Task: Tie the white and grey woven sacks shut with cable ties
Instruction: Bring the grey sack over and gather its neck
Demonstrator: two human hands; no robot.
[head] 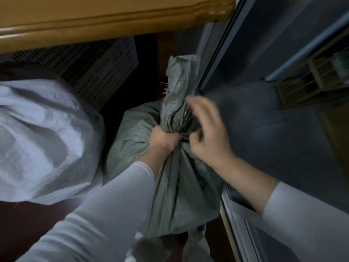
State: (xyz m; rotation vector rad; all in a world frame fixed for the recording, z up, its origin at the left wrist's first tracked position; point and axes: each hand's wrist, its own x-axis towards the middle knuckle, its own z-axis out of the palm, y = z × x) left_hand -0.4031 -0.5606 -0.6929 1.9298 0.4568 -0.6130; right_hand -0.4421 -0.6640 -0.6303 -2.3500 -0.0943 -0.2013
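Sacks: two, one white and one grey, side by side on the dark floor.
White sack (47, 129): one, full and bulging, at the left, touched by neither hand.
Grey sack (179, 186): one, in the middle just beside the door frame, its top gathered into a twisted neck (177, 103) that stands upward.
Wooden ledge (113, 16): one, across the top.
Door frame (213, 59): one, grey metal, running down the right, glass beyond it.
Crate (94, 72): one, black and perforated, behind the white sack.
Sleeves: two, both white.
Left hand (164, 140): one, clenched tight round the base of the neck.
Right hand (209, 137): one, blurred, fingers half curled against the neck's right side; whether it grasps anything cannot be told.
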